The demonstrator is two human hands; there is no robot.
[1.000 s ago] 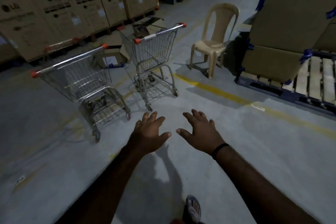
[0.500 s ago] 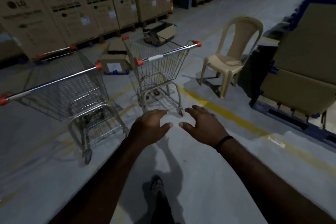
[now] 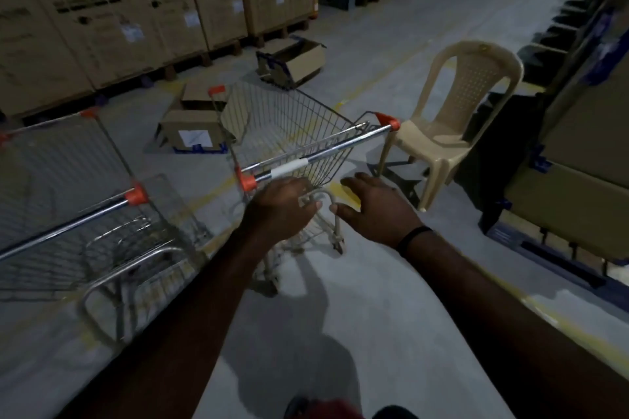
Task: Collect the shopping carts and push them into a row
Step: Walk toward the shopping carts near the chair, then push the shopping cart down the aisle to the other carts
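Two wire shopping carts with orange-capped handles stand on the concrete floor. The nearer-centre cart (image 3: 289, 126) has its handle bar (image 3: 316, 155) just beyond my hands. My left hand (image 3: 282, 207) reaches palm down under the bar's left part, fingers loosely spread, holding nothing. My right hand (image 3: 374, 207), with a black wristband, is stretched out beside it, fingers relaxed, a little short of the bar. The second cart (image 3: 68, 180) stands to the left, its handle (image 3: 64, 224) running toward the left edge.
A beige plastic chair (image 3: 456, 126) stands just right of the centre cart. Loose cardboard boxes (image 3: 194, 133) lie on the floor behind the carts. Stacked large cartons (image 3: 112, 10) line the back left. Boxes on a blue pallet (image 3: 578, 160) fill the right side.
I have stepped closer; both carts and the chair loom larger. Both hands have advanced toward the centre cart's handle and now sit just below it.
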